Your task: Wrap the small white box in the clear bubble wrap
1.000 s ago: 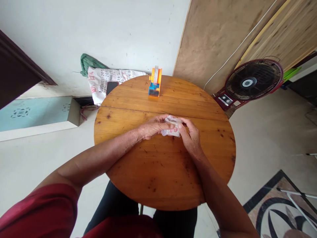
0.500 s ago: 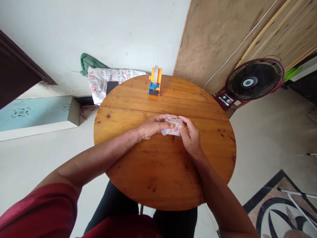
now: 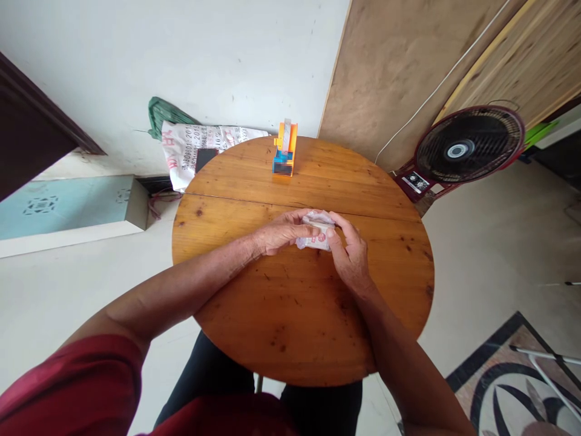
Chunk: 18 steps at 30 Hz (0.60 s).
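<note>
Over the middle of the round wooden table [image 3: 281,290], a small whitish packet [image 3: 320,241] in clear crinkled plastic with red print is held between both hands. My left hand [image 3: 285,232] grips its left side, thumb across the front face and fingers behind. At the right edge, my right hand [image 3: 349,251] pinches the wrapping between thumb and fingers. What lies inside the packet cannot be made out. Farther back on the table stands an orange and blue tape dispenser [image 3: 285,148] with a roll of clear tape.
A red-framed fan [image 3: 469,145] stands beyond the table's right edge. Behind the left edge lie a white printed sack [image 3: 181,145] and a green bag [image 3: 167,115] against the wall. A pale blue box-like piece [image 3: 86,206] sits on the floor at left.
The fingers of my right hand have shifted slightly at the packet's upper right edge, and the plastic there stands a little more raised. My left hand keeps its hold.
</note>
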Available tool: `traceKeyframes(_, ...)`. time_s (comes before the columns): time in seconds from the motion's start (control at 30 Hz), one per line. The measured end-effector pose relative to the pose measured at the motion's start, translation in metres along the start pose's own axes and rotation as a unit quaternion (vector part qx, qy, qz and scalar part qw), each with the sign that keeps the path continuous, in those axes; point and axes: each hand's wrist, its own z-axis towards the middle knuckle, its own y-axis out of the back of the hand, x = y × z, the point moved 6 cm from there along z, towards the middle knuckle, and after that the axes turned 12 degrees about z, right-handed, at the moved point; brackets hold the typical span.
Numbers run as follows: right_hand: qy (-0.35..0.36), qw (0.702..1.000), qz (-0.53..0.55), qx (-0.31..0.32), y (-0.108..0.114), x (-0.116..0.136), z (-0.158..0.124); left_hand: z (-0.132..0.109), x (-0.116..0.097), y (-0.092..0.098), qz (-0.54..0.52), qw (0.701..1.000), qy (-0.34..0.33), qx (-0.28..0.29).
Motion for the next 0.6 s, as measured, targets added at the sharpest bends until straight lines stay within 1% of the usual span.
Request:
traceKeyframes(0.27,0.012,1.0,0.004,-0.009,0.0005,-0.0006,-0.0017,0.0003,0.0014,-0.0016,-0.028,0.999,0.007,0.018)
traceKeyframes(0.47,0.019,1.0,-0.002,-0.001,0.0005,0.0026,-0.0012,0.0009,0.0014,-0.0036,-0.002,0.999,0.025,0.031)
traceKeyframes(0.6,0.023,1.0,-0.007,0.004,0.0008,0.0061,-0.0008,0.0005,0.0027,-0.0046,-0.012,0.999,0.027,0.032)
